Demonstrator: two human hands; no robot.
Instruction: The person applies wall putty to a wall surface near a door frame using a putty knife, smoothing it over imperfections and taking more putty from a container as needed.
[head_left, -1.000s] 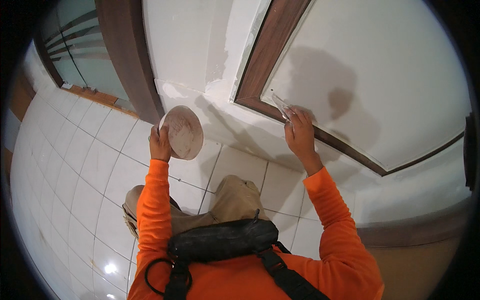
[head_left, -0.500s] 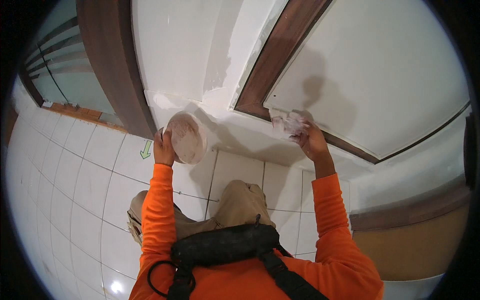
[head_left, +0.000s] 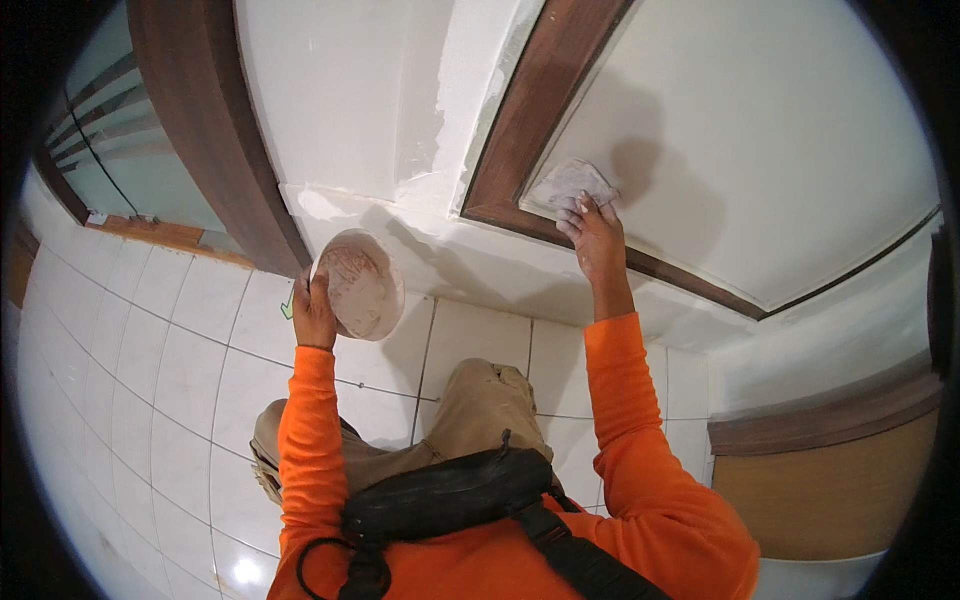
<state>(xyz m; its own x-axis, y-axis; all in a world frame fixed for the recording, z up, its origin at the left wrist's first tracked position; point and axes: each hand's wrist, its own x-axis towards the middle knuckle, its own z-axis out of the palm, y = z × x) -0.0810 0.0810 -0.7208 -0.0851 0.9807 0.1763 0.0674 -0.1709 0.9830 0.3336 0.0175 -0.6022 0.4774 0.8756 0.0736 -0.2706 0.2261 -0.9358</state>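
Observation:
My left hand [head_left: 313,308] grips the rim of a round pale plate [head_left: 358,285] smeared with putty, held tilted above the floor tiles. My right hand [head_left: 592,230] presses a flat putty-covered scraper blade [head_left: 570,184] against the white panel [head_left: 760,150], just inside the brown wooden frame [head_left: 530,110]. Both my sleeves are orange. My knees in tan trousers [head_left: 480,405] sit below, between my arms.
White wall [head_left: 340,90] with patched putty strips runs along the frame. A dark brown door post [head_left: 215,140] stands at the left beside frosted glass [head_left: 120,150]. White floor tiles [head_left: 160,380] spread left. A black strap bag [head_left: 450,495] hangs on my chest.
My right hand with the scraper has slid up along the panel's edge inside the frame. My left hand has kept holding the plate, while the view shifted a little.

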